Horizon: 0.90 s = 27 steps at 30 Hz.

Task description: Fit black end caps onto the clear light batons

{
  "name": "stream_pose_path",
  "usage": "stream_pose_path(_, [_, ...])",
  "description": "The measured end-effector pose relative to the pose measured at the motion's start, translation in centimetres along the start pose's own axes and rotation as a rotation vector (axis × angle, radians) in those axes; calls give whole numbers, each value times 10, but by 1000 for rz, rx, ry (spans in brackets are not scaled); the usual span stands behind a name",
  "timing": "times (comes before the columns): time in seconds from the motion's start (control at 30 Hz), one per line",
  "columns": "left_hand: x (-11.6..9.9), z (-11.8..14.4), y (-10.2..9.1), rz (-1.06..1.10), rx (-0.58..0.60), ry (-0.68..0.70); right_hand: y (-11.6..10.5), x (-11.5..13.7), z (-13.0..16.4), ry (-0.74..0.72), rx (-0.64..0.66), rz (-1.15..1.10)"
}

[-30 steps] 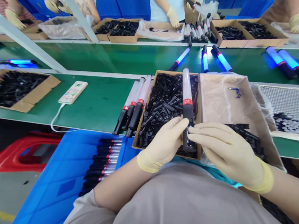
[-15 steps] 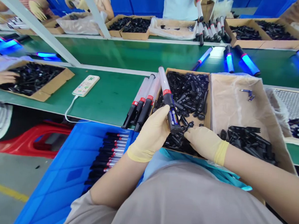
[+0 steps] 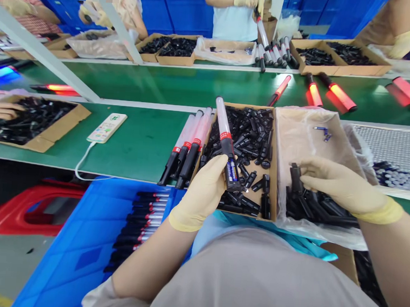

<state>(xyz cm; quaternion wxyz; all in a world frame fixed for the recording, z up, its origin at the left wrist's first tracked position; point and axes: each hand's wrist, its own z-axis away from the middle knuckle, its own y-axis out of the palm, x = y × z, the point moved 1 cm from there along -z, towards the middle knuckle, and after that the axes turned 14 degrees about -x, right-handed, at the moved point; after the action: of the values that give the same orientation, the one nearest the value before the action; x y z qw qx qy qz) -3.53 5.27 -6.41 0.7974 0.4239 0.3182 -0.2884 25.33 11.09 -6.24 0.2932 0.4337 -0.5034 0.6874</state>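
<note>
Currently: left hand (image 3: 202, 190), gloved, clamped round the black handle of a light wand (image 3: 226, 143), tilted over the cardboard box (image 3: 275, 177) of black caps at the bench's near edge. Right hand (image 3: 339, 186), gloved, fingers pinched on a black cap (image 3: 295, 175) above the bag-lined box (image 3: 309, 137) just beside it.
</note>
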Motion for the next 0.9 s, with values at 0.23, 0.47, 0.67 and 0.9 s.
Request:
stream_pose_path(0.23, [-4,0,7,22,-38,11,-16,-8,6,-370,-64,665])
stream_pose_path(0.47, [-4,8,11,-7,0,46,84,35,-31,-565,223,1097])
stream_pose_path(0.67, [-4,10,3,-10,-4,50,104,28,-44,-587,255,1047])
stream_pose_path(0.9, [12,4,5,-37,66,-34,51,11,-25,-61,-220,-135])
